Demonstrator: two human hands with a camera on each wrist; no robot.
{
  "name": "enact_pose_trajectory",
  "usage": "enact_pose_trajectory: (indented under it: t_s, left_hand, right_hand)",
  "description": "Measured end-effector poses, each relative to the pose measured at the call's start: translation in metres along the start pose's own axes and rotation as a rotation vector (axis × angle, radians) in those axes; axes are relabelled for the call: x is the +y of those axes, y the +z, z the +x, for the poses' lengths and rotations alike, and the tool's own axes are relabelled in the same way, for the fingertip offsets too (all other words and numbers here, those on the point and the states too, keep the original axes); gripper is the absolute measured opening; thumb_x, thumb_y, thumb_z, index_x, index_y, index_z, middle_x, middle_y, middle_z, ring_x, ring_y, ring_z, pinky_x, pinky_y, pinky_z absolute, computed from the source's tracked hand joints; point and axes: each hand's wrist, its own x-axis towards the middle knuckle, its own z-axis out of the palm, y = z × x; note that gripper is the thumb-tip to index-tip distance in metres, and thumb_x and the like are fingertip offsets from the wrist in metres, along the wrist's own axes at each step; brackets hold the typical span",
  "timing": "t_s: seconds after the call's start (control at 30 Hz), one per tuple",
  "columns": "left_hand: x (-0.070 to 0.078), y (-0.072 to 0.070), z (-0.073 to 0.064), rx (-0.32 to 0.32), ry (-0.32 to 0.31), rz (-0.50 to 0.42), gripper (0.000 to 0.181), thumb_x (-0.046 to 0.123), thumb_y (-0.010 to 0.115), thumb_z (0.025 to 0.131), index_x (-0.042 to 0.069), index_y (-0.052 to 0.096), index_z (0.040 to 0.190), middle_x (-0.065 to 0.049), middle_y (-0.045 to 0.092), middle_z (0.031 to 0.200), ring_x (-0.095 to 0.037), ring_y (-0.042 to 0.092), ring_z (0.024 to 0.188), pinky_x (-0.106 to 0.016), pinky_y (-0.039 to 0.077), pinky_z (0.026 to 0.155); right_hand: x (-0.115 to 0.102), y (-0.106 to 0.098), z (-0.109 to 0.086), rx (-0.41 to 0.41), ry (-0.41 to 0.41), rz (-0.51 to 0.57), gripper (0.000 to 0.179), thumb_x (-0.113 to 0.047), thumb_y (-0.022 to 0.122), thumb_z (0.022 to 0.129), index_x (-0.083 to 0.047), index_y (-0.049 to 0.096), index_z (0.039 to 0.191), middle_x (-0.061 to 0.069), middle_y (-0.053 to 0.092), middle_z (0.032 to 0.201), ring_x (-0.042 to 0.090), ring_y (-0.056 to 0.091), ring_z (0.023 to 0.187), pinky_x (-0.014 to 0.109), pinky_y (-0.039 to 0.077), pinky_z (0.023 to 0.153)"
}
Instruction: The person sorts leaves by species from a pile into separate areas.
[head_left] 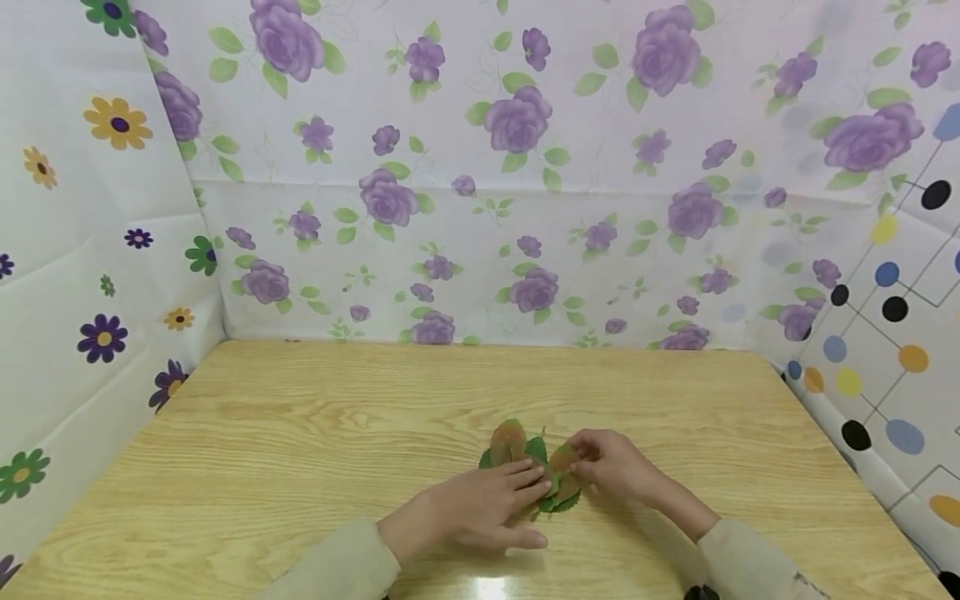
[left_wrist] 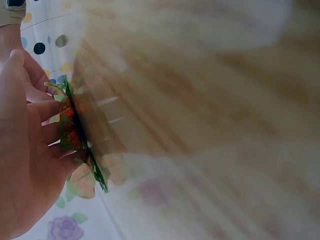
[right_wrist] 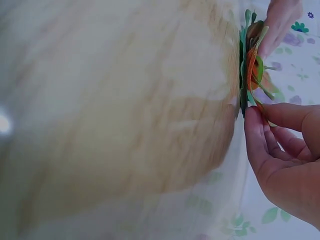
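Observation:
A small cluster of leaves, some green with toothed edges [head_left: 536, 448] and some orange-green [head_left: 508, 437], lies on the wooden table. My left hand [head_left: 483, 504] rests across the cluster with its fingers extended, covering part of it. In the left wrist view those fingers touch the layered leaves [left_wrist: 67, 125] from above. From the right side, my right hand [head_left: 618, 468] pinches the edge of an orange-green leaf [head_left: 562, 457] between thumb and index finger. The right wrist view shows this pinch at the lower end of the leaf stack [right_wrist: 254, 65].
The wood-grain table [head_left: 315, 433] reaches back to a purple-flowered cloth [head_left: 517, 250]. A flower-patterned cloth [head_left: 67, 275] hangs on the left, a dotted cloth [head_left: 877, 400] on the right. A small dark object [head_left: 701, 592] shows at the bottom edge, by the right sleeve.

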Motion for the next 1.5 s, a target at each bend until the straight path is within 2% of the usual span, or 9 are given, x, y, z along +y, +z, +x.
enact_pose_trajectory:
  t_s: [0.2,0.4,0.9,1.17,1.5]
  left_hand:
    - [-0.001,0.006,0.002,-0.014,0.016,0.017,0.080,0.064,0.030,0.097,0.005,0.028,0.151,-0.016,0.020,0.156,-0.029,0.017,0.144,-0.038,0.027,0.112]
    - [-0.002,0.009,0.002,-0.017,0.011,0.057,0.081,0.065,0.030,0.096,0.006,0.026,0.152,-0.015,0.020,0.157,-0.028,0.016,0.144,-0.037,0.026,0.112]
    - [-0.003,0.007,0.002,-0.019,0.016,0.097,0.082,0.067,0.028,0.096,0.007,0.027,0.152,-0.013,0.020,0.157,-0.026,0.015,0.145,-0.033,0.024,0.113]
    - [-0.004,0.007,0.001,-0.006,0.028,0.148,0.081,0.067,0.027,0.096,0.008,0.027,0.152,-0.013,0.021,0.157,-0.025,0.017,0.144,-0.034,0.022,0.114]
    - [-0.003,0.007,-0.002,-0.003,0.032,0.135,0.081,0.067,0.026,0.096,0.008,0.026,0.153,-0.012,0.020,0.158,-0.025,0.017,0.144,-0.036,0.023,0.114]
  right_hand:
    - [0.002,0.000,0.001,-0.011,0.010,0.048,0.025,-0.006,0.067,0.088,0.006,0.062,0.110,0.006,0.062,0.094,0.020,0.058,0.088,0.032,0.052,0.070]
    - [0.003,0.000,0.002,-0.012,0.031,0.117,0.029,-0.008,0.069,0.087,0.007,0.062,0.111,0.007,0.062,0.094,0.020,0.058,0.086,0.030,0.052,0.069]
    - [0.002,0.003,0.010,0.092,0.104,0.187,0.020,-0.002,0.064,0.091,0.005,0.063,0.110,0.008,0.062,0.094,0.020,0.060,0.085,0.034,0.054,0.071]
    - [0.001,0.002,0.013,0.122,0.124,0.179,0.021,0.001,0.062,0.091,0.006,0.063,0.111,0.008,0.063,0.096,0.020,0.060,0.088,0.034,0.054,0.072]
    - [0.006,-0.005,0.018,0.190,0.135,0.136,0.019,0.003,0.060,0.091,0.004,0.066,0.109,0.007,0.066,0.097,0.022,0.062,0.091,0.033,0.054,0.072]
